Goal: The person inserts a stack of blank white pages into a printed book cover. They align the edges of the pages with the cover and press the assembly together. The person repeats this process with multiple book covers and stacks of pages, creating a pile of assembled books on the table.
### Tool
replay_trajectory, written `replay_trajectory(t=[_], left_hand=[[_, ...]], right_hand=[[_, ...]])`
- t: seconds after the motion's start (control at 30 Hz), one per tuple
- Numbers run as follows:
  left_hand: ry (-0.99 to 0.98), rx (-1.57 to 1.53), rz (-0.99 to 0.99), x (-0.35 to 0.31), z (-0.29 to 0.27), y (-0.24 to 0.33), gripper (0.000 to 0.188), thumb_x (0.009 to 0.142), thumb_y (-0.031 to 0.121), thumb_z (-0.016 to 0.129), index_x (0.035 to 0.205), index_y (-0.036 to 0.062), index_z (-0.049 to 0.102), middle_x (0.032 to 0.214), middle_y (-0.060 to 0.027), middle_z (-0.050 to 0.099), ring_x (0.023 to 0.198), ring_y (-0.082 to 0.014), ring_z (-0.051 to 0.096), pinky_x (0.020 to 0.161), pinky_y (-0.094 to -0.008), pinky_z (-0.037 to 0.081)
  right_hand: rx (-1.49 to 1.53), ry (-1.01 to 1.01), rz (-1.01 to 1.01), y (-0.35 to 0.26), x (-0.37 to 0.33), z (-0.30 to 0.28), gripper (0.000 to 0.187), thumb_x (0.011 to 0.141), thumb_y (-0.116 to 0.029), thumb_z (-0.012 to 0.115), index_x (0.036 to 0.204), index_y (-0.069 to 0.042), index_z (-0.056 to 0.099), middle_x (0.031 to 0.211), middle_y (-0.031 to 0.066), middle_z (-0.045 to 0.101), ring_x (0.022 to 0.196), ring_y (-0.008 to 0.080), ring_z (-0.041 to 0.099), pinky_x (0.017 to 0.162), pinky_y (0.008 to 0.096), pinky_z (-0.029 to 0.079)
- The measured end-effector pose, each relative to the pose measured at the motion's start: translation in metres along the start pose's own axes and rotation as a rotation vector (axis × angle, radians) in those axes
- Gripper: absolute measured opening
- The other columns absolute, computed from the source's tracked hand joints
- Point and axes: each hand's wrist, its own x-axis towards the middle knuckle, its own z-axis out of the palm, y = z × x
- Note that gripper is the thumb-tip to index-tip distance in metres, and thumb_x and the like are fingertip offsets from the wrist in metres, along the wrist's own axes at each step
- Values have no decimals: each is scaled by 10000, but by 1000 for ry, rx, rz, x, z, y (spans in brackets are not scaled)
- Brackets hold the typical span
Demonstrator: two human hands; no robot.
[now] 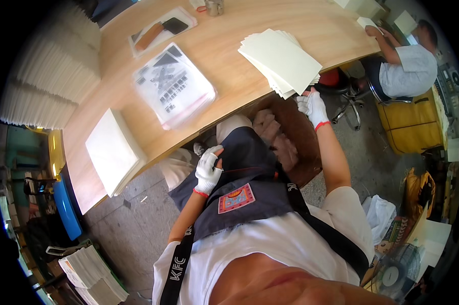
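Observation:
Both my hands wear white gloves with red cuffs and bare fingertips. Above my dark apron, by the table's front edge, my left hand [208,170] hangs with its fingers loosely bent, the thumb apart, and nothing in it. My right hand [314,109] is just off the table edge, fingertips at the near corner of a fanned stack of cream sheets [280,60]. Its fingers are partly bent and apart; whether they touch the sheets I cannot tell. Between the hands' sides of the table lies a pile of printed clear plastic bags [176,86]. A neat stack of white sheets [112,152] sits at the left.
Tall paper stacks [56,71] rise at the table's far left. Farther back on the wooden table [229,30] lie a tool with a brown handle [149,36] and a metal cup [214,7]. A brown container [303,147] stands below the edge. Another person [404,66] sits at right.

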Motion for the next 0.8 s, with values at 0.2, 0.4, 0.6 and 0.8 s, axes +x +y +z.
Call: replay_trajectory(t=[0.2, 0.4, 0.6, 0.8], left_hand=[[3, 16, -36, 0, -17, 0, 278, 744, 21, 588, 1017, 57, 623, 1051, -134, 620, 944, -312, 596, 813, -371, 475], [242, 272, -49, 46, -61, 0, 198, 748, 55, 612, 940, 100, 631, 855, -103, 614, 799, -290, 592, 690, -374, 474], [-184, 755, -425, 126, -91, -23, 266, 746, 246, 646, 978, 140, 569, 976, -85, 584, 909, -297, 580, 672, -406, 497], [-402, 912, -514, 138, -91, -27, 401, 722, 272, 674, 1072, 157, 515, 1109, -69, 516, 994, -303, 552, 650, -436, 522]], right_hand=[[22, -169, -27, -15, -14, 1, 200, 847, -229, 632, 751, -93, 523, 613, 17, 532, 480, 98, 510, 388, 205, 397], [201, -187, 231, -6, -38, 3, 360, 913, -405, 495, 1001, -61, 556, 759, 66, 592, 514, 151, 508, 405, 238, 463], [193, -310, -192, -3, -8, -16, 168, 888, -128, 540, 1044, -65, 539, 815, 49, 610, 597, 138, 573, 447, 238, 451], [236, -450, -158, -14, -92, 44, 430, 859, -125, 539, 1257, -1, 433, 1172, 116, 564, 1034, 226, 581, 860, 338, 491]])
